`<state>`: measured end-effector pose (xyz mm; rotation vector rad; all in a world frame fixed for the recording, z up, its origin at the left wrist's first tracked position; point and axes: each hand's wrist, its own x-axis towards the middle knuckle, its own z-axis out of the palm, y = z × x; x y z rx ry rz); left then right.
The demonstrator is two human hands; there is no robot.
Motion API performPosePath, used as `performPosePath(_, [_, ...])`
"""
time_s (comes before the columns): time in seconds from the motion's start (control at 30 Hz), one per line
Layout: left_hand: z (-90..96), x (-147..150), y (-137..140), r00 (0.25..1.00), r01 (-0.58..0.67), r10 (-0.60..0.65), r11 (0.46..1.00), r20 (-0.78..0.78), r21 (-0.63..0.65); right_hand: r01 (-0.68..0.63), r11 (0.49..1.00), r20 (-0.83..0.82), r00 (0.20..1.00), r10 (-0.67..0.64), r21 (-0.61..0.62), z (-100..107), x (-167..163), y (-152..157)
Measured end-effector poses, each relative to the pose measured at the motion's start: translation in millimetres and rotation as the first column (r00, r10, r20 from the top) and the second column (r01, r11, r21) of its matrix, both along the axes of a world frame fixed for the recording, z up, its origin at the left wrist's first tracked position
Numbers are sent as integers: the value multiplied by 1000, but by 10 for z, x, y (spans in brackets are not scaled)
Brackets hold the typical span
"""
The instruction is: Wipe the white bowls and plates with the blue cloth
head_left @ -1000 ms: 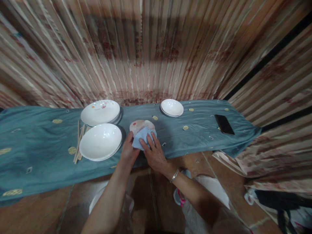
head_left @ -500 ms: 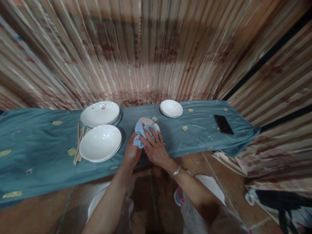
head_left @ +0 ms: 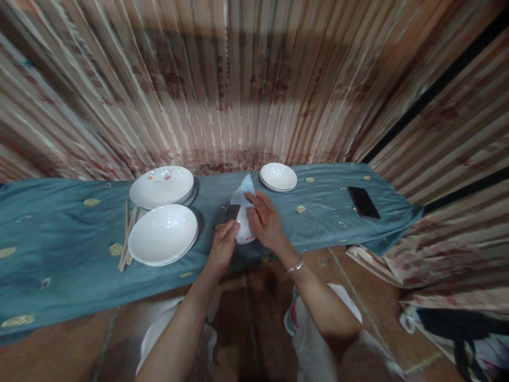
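A small white bowl (head_left: 244,229) with a bit of red pattern is held tilted up above the cloth-covered table. My left hand (head_left: 225,241) is closed on its left edge, thumb on the near face. Pinched in my right hand (head_left: 267,220) is a light blue cloth (head_left: 244,191), which stands up in a fold over the bowl's far rim. The right fingers lie against the bowl's right side and hide part of it. To the left of my hands sit white bowls (head_left: 163,233), stacked, and behind them plates (head_left: 162,187) with a floral print.
Several wooden chopsticks (head_left: 128,233) lie left of the larger bowls. Small white bowls (head_left: 278,176) are stacked at the back, right of my hands. A black phone (head_left: 363,202) rests toward the right end of the teal tablecloth (head_left: 71,239). A pleated curtain (head_left: 254,95) hangs behind.
The bowl has been turned from facing up to steeply tilted. The cloth has gone from spread over it to bunched upright at its far rim, and my right hand has shifted slightly right.
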<state>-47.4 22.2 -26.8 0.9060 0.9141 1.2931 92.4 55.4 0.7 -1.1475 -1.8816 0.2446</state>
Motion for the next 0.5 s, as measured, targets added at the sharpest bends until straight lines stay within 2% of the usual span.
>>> performPosePath(0.13, [-52, -34, 4, 999, -7, 6, 1000, -50, -9, -45, 993, -225, 974, 18, -113, -62, 75, 146])
performPosePath(0.23, [-81, -61, 9, 998, -17, 17, 1000, -65, -5, -102, 970, -405, 914, 4, -220, -132, 138, 235])
performPosePath(0.4, [-88, -74, 11, 998, -20, 19, 1000, -52, -12, -196, 891, -613, 783, -109, -409, -223, 191, 316])
performPosePath(0.5, [-76, -66, 12, 1000, -5, 5, 1000, -17, -23, -201, 870, -680, 708, -188, -449, -305, 191, 352])
